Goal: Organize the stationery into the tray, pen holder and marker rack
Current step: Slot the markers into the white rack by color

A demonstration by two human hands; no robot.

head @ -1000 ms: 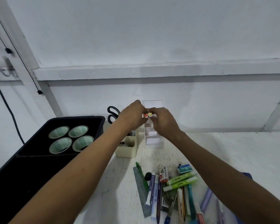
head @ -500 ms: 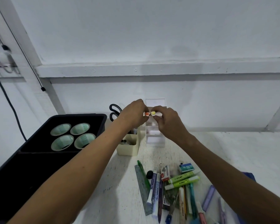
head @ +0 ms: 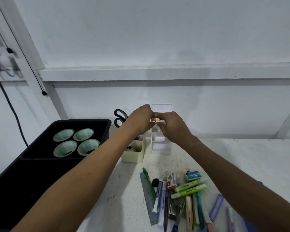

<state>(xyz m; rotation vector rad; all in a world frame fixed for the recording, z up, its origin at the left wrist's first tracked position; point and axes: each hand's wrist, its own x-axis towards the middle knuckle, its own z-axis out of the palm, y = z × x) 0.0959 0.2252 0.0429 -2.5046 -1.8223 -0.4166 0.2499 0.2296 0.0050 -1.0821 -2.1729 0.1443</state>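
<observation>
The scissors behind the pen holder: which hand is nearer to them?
Left. The left hand is just right of the scissors, almost at the handles. The right hand is further right, at the clear rack.

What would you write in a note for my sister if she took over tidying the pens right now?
Left hand: pinching the orange-capped marker at the clear marker rack.
Right hand: pinching the yellow-capped marker right beside it.
Both caps sit side by side at an upper slot of the rack; whether they are fully in is not visible.
Done: four tape rolls in the black tray; scissors standing in the cream pen holder.
Left: the pile on the table, including green highlighters, ruler, staple box and pens.
</observation>
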